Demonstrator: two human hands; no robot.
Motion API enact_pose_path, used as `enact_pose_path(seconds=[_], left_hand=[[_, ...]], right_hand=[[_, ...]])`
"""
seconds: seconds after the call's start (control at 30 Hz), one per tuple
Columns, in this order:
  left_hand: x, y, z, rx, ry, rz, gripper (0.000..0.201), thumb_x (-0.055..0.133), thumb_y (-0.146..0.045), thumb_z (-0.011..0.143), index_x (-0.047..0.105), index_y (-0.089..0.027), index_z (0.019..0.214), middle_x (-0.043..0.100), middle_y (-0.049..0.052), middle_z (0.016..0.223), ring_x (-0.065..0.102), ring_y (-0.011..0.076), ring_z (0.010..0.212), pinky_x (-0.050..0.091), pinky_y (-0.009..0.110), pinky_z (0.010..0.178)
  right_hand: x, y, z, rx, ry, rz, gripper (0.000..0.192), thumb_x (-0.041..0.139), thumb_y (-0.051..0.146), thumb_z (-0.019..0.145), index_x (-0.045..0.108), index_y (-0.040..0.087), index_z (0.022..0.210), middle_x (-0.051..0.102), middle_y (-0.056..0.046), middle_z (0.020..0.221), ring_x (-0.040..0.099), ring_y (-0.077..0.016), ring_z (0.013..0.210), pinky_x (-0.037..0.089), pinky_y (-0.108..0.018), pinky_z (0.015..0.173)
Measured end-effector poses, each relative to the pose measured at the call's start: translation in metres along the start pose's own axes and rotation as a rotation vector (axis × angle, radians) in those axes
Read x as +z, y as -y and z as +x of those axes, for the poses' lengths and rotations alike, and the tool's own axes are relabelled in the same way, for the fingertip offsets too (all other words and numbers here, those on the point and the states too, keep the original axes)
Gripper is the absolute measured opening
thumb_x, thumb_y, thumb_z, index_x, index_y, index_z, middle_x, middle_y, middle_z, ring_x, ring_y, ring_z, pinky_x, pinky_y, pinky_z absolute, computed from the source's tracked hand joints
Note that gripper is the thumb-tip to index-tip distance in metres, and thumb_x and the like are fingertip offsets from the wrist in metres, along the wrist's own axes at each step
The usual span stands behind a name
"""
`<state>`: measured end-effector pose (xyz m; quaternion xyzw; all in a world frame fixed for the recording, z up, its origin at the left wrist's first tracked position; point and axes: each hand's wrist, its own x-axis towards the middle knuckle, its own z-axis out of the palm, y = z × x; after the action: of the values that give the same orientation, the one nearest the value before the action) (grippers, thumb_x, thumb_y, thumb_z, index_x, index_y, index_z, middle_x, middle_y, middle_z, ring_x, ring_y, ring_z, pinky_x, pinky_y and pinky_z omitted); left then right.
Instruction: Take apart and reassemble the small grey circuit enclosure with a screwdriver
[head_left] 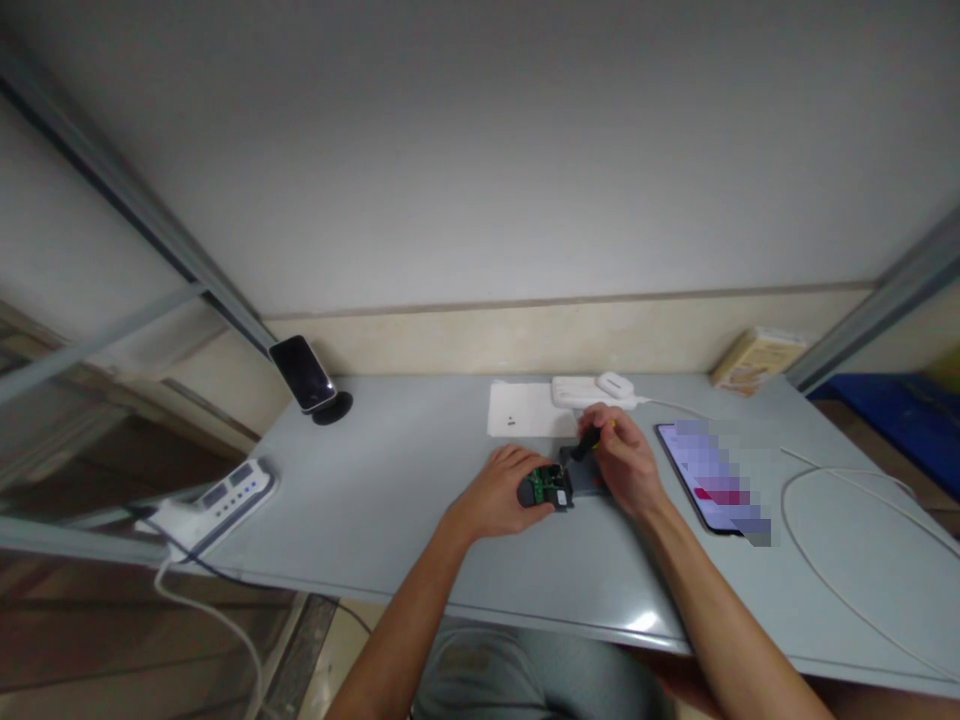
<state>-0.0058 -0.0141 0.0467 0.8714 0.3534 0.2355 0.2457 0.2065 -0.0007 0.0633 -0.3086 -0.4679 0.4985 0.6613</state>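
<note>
My left hand [508, 492] is closed around the left side of a small device with a green circuit board [553, 484] showing on top. Between the fingers of my right hand [624, 455] is a screwdriver [586, 442] with a black and yellow handle, slanting down to the left. Its tip reaches the board's upper right edge; whether it sits in a screw is too small to tell. A dark grey flat piece [587, 478] lies just right of the board, partly under my right hand. Beyond the hands, a white paper sheet [525, 408] carries a few tiny dark bits [511, 421], perhaps screws.
A white power bank-like block [574, 391] with a small white case [615, 384] stands behind my hands. To the right lie a large phone [709, 480] and a white cable [795, 540]. A phone on a stand [304, 373], a power strip [225, 505] and a yellowish box [757, 360] edge the table.
</note>
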Motion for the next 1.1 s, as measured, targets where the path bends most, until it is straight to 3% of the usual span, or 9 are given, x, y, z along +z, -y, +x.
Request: enact_pose_path(seconds=[0.17, 0.43, 0.77, 0.97, 1.1], left_hand=[[-0.0006, -0.0006, 0.0001, -0.002, 0.015, -0.002, 0.047, 0.078, -0.033, 0.081, 0.06, -0.023, 0.123, 0.066, 0.007, 0.118, 0.057, 0.0266, 0.114, 0.042, 0.042, 0.105], [0.0003, 0.0006, -0.0001, 0.005, 0.004, -0.009, 0.045, 0.077, -0.033, 0.082, 0.06, -0.024, 0.123, 0.065, 0.007, 0.12, 0.057, 0.0266, 0.116, 0.042, 0.042, 0.106], [-0.0009, -0.0016, -0.0001, 0.006, 0.006, -0.003, 0.046, 0.077, -0.033, 0.082, 0.06, -0.023, 0.124, 0.065, 0.007, 0.119, 0.057, 0.0261, 0.116, 0.043, 0.041, 0.106], [-0.0004, -0.0018, -0.0005, 0.002, 0.007, -0.005, 0.046, 0.077, -0.034, 0.082, 0.06, -0.024, 0.124, 0.066, 0.007, 0.121, 0.057, 0.0267, 0.117, 0.043, 0.043, 0.107], [0.0006, -0.0005, -0.0004, 0.004, 0.007, -0.007, 0.047, 0.076, -0.034, 0.083, 0.059, -0.025, 0.125, 0.066, 0.007, 0.123, 0.056, 0.0267, 0.118, 0.042, 0.043, 0.108]], right_hand=[[-0.0014, 0.0017, -0.0001, 0.049, 0.01, 0.067, 0.025, 0.078, 0.048, 0.081, 0.067, 0.026, 0.082, 0.054, -0.002, 0.084, 0.052, -0.0187, 0.079, 0.042, -0.031, 0.07], [-0.0006, 0.0039, -0.0008, 0.128, 0.018, 0.129, 0.025, 0.076, 0.05, 0.082, 0.07, 0.026, 0.086, 0.064, -0.004, 0.088, 0.058, -0.0214, 0.085, 0.044, -0.034, 0.078], [0.0003, 0.0006, -0.0005, -0.018, 0.042, 0.056, 0.026, 0.079, 0.048, 0.08, 0.067, 0.025, 0.077, 0.056, -0.002, 0.086, 0.054, -0.0182, 0.08, 0.042, -0.031, 0.073], [-0.0001, 0.004, -0.0027, 0.163, 0.045, 0.091, 0.03, 0.075, 0.053, 0.082, 0.069, 0.028, 0.095, 0.065, -0.004, 0.087, 0.059, -0.0219, 0.082, 0.046, -0.035, 0.074], [0.0052, 0.0086, -0.0036, 0.167, 0.077, 0.15, 0.028, 0.069, 0.055, 0.086, 0.066, 0.027, 0.089, 0.064, -0.004, 0.081, 0.059, -0.0225, 0.081, 0.046, -0.036, 0.076]])
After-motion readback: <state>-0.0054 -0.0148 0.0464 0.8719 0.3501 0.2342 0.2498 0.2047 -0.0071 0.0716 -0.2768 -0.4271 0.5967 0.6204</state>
